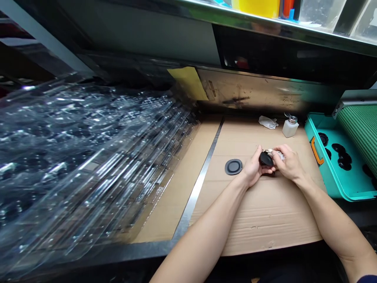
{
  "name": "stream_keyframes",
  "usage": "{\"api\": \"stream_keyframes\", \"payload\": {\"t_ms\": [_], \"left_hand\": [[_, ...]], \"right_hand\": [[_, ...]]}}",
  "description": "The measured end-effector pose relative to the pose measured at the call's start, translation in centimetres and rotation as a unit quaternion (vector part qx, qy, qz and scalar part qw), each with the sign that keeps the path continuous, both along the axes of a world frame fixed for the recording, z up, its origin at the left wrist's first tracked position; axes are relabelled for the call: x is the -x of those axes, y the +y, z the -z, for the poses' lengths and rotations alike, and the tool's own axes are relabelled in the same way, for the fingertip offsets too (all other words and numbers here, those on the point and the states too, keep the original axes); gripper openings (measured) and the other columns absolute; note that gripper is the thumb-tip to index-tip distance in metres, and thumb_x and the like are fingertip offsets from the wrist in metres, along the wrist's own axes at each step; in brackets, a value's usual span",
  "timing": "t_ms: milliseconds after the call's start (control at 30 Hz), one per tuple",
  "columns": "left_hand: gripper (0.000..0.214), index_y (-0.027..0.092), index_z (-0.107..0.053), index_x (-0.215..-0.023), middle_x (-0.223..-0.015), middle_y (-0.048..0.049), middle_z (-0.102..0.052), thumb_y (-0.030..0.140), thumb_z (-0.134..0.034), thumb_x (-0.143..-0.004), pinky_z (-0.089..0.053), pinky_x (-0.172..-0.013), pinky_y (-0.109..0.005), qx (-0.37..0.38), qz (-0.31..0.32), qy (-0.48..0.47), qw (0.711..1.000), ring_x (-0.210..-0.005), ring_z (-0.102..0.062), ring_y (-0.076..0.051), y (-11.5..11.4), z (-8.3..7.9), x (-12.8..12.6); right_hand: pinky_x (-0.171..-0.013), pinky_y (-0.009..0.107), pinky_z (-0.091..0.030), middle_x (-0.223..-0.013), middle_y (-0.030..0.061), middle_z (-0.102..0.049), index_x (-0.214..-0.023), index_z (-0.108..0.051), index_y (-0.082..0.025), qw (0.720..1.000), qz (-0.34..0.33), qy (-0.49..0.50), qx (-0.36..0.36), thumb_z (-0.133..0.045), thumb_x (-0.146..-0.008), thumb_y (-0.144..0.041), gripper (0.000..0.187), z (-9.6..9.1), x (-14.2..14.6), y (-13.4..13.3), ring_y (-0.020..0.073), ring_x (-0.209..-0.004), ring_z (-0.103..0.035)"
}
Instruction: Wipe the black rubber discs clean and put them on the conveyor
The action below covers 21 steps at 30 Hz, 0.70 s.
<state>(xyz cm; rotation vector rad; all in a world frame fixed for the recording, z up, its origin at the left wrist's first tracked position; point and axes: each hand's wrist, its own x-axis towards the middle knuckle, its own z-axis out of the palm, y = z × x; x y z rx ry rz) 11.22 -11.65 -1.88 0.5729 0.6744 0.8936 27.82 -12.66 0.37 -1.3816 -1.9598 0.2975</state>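
Black disc (266, 159) in left hand (255, 167) grip, white cloth (278, 154) in right hand (290, 162) grip

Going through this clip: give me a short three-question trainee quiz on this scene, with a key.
1. What does the right hand press against the black disc held in the left hand?
2. True or false: the white dispenser bottle stands inside the teal tray.
3. What lies on the cardboard left of the hands? A) a round dark pad B) a pair of scissors C) a coiled cable

Key: 1. A white wipe. 2. False, it stands on the cardboard. 3. A.
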Motion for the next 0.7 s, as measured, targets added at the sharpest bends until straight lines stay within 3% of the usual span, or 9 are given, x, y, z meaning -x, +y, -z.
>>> {"api": "stream_keyframes", "payload": {"t_ms": [133,233,367,500,600,700], "left_hand": [[0.058,0.01,-0.074,-0.086,-0.063,-0.0118,-0.071,0.061,-0.05,-0.098,-0.052,-0.045,-0.024,-0.079,-0.008,0.056,0.995,-0.051,-0.067,-0.019,-0.6,0.7,-0.9],[0.058,0.011,-0.071,-0.074,-0.056,-0.0106,-0.067,0.06,-0.051,-0.098,-0.049,-0.042,-0.024,-0.098,-0.022,0.1,0.99,-0.046,-0.064,-0.018,-0.8,0.7,-1.1],[0.06,0.01,-0.069,-0.075,-0.063,-0.0113,-0.069,0.062,-0.05,-0.097,-0.048,-0.04,-0.024,-0.081,-0.016,0.098,0.992,-0.045,-0.063,-0.017,-0.7,0.4,-1.0],[0.065,0.008,-0.068,-0.084,-0.068,-0.0134,-0.07,0.063,-0.037,-0.101,-0.05,-0.043,-0.023,-0.021,-0.003,0.068,0.997,-0.049,-0.064,-0.016,-0.3,0.2,-0.7],[0.067,0.007,-0.068,-0.087,-0.067,-0.0131,-0.07,0.065,-0.038,-0.1,-0.049,-0.042,-0.023,-0.011,-0.002,0.065,0.998,-0.048,-0.063,-0.016,-0.1,0.1,-0.6],[0.064,0.008,-0.069,-0.086,-0.064,-0.0103,-0.068,0.066,-0.044,-0.098,-0.049,-0.041,-0.023,-0.032,-0.009,0.075,0.997,-0.046,-0.063,-0.016,-0.2,0.1,-0.7]], "right_hand": [[-0.084,0.029,-0.047,-0.098,0.0073,-0.069,-0.1,-0.068,-0.021,1.0,-0.023,-0.015,0.005,-0.051,-0.098,-0.034,0.022,0.6,0.8,-0.6,0.02,-0.092,-0.063],[-0.08,0.028,-0.046,-0.094,0.006,-0.068,-0.096,-0.069,-0.022,0.999,-0.015,-0.039,0.009,-0.05,-0.096,-0.031,0.021,0.9,0.2,-0.3,0.0189,-0.086,-0.062],[-0.073,0.027,-0.043,-0.085,0.0041,-0.068,-0.085,-0.067,-0.022,0.999,-0.019,-0.026,0.007,-0.054,-0.091,-0.028,0.016,0.2,-0.5,-0.1,0.0172,-0.078,-0.061],[-0.067,0.026,-0.042,-0.078,0.0016,-0.068,-0.085,-0.063,-0.021,0.998,0.02,0.05,0.025,-0.053,-0.093,-0.035,0.019,-0.7,-0.4,-0.3,0.0156,-0.069,-0.059],[-0.063,0.025,-0.041,-0.073,-0.0013,-0.068,-0.092,-0.063,-0.022,0.995,-0.003,0.056,0.079,-0.052,-0.094,-0.034,0.017,-0.5,0.0,-0.4,0.0144,-0.063,-0.058],[-0.068,0.025,-0.043,-0.079,0.0002,-0.069,-0.092,-0.063,-0.022,0.997,-0.028,0.032,0.066,-0.053,-0.092,-0.031,0.014,0.1,0.3,-0.4,0.0152,-0.069,-0.061]]}}
